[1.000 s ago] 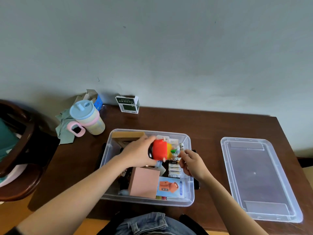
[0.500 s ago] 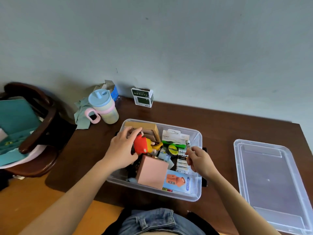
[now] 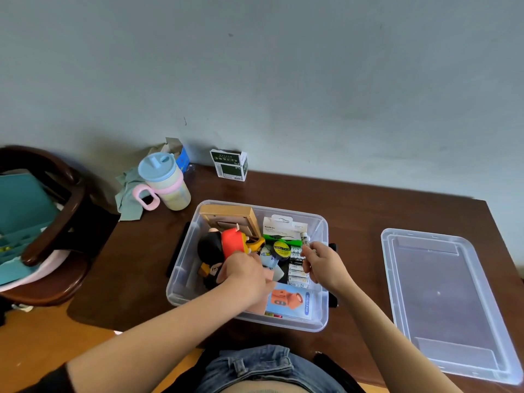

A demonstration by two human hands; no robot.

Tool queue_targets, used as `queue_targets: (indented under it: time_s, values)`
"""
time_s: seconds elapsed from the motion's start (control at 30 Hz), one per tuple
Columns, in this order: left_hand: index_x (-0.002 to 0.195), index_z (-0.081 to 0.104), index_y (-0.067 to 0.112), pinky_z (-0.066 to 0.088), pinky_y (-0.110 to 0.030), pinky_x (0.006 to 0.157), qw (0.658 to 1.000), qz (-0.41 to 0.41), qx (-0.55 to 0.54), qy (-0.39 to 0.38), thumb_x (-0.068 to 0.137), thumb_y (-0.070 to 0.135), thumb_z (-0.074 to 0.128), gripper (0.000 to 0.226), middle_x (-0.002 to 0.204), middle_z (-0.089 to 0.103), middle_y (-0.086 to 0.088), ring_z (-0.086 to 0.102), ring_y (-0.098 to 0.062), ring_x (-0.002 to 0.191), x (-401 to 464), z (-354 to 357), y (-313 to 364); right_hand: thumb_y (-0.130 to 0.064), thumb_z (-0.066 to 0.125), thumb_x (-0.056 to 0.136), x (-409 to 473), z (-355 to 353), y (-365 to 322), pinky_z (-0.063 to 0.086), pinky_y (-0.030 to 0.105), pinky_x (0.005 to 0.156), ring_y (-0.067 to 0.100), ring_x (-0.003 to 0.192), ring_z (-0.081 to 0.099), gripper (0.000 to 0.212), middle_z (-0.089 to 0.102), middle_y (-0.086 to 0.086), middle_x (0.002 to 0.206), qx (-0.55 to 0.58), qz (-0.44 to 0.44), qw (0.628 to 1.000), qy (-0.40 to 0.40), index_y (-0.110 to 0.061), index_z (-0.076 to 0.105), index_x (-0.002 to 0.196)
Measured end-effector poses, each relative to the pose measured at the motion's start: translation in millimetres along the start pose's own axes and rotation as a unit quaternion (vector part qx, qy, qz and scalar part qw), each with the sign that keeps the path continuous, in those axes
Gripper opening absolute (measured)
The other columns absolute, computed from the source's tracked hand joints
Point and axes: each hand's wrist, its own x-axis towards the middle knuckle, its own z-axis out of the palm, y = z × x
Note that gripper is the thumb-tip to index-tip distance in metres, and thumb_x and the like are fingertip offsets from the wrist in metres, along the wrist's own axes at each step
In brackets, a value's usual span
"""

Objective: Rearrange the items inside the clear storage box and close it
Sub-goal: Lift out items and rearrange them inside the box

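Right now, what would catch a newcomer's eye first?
Both hands work inside the clear storage box at the table's centre: the left hand beside a bright red toy, the right hand over the batteries. The box's lid lies apart on the right.

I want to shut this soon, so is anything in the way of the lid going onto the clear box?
Yes. Both the left hand and right hand reach into the clear storage box. The lid lies on the table to the box's right, with only bare tabletop between them.
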Motion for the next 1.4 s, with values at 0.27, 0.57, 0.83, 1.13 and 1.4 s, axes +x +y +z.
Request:
queue_targets:
  time_s: [0.27,0.57,0.83,1.13,1.4]
  values:
    - [0.142,0.030,0.026,0.043,-0.034,0.075,0.989,0.026,-0.142,-0.041,0.082,0.067,0.043,0.073,0.130,0.046,-0.014,0.047,-0.030,0.113,1.4,-2.0,-49.6,-0.025,0.040,0.101,-3.1,0.7,-1.3,0.037,0.026,0.049,0.011,0.047,0.042,0.028,0.057,0.003,0.064,-0.066,-0.013,0.998,0.000,-0.011,0.052,0.080]
    - [0.139,0.028,0.038,0.042,-0.036,0.084,0.988,-0.009,-0.151,-0.030,0.092,0.050,0.043,0.051,0.130,0.037,-0.015,0.047,-0.030,0.109,-8.2,16.2,-77.2,-0.026,0.041,0.101,-5.2,1.2,-1.3,0.039,0.030,0.053,0.014,0.049,0.043,0.028,0.058,0.005,0.066,-0.083,-0.020,0.996,-0.004,-0.011,0.050,0.079]
    - [0.121,0.053,0.027,0.042,-0.029,0.080,0.946,0.092,-0.228,0.213,0.086,0.036,0.066,0.038,0.121,0.047,0.000,0.049,-0.020,0.108,-8.5,6.8,-48.6,-0.026,0.041,0.101,-6.4,2.1,-1.4,0.039,0.029,0.053,0.013,0.048,0.044,0.029,0.058,0.002,0.064,-0.105,-0.031,0.994,0.002,-0.014,0.049,0.076]
    - [0.138,0.037,0.013,0.049,-0.038,0.089,0.942,0.290,-0.143,-0.094,0.077,0.041,0.074,0.077,0.130,0.054,-0.008,0.056,-0.027,0.108,35.9,7.7,20.5,-0.026,0.041,0.101,-5.8,1.8,-4.9,0.043,0.033,0.060,0.020,0.057,0.048,0.027,0.061,0.012,0.075,-0.121,-0.012,0.993,0.001,-0.010,0.050,0.081]
    - [0.093,0.052,0.015,0.034,-0.030,0.055,0.954,0.230,-0.190,-0.041,0.078,0.056,0.065,0.046,0.082,0.053,-0.002,0.046,-0.017,0.066,34.7,-4.6,-15.4,-0.018,0.037,0.100,1.7,3.2,-10.1,0.038,0.026,0.054,0.023,0.071,0.053,0.020,0.064,0.015,0.094,-0.326,-0.009,0.945,-0.040,-0.005,0.052,0.093]
